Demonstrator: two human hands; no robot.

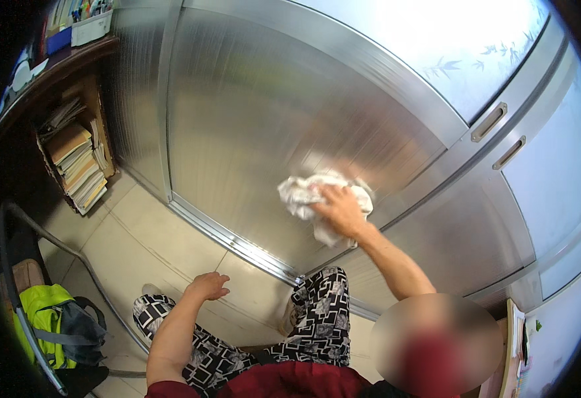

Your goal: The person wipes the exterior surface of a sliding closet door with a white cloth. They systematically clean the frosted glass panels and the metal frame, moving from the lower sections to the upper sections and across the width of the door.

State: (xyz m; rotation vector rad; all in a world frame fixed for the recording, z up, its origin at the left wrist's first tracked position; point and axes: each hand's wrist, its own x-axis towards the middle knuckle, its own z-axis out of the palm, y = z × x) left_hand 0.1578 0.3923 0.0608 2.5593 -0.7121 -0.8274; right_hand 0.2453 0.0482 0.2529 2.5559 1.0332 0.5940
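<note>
Cloth (pixel 297 199), white and crumpled, lies directly under the right hand (pixel 340 211), between its palm and the ribbed metallic door panel (pixel 250 132), against which it appears pressed. The right hand's fingers bend over the bundle and grip it; folds spill out on both sides, and one loose flap hangs below the wrist. Bunched like this, it shows no clear long axis, though its upper part spreads crosswise to the forearm, which slants up and leftward from the lower right.

The panel extends mostly up and left of the cloth, while its bottom track (pixel 237 245) runs below and to the left. Up and right, well apart, two recessed pull handles (pixel 489 122) sit in the aluminium door frames.

The left hand (pixel 209 286) is farther off, low and to the left near the patterned trousers (pixel 313 318), its fingers loosely extended and holding nothing. Beyond it lies the lime-green and grey backpack (pixel 51 325).
</note>
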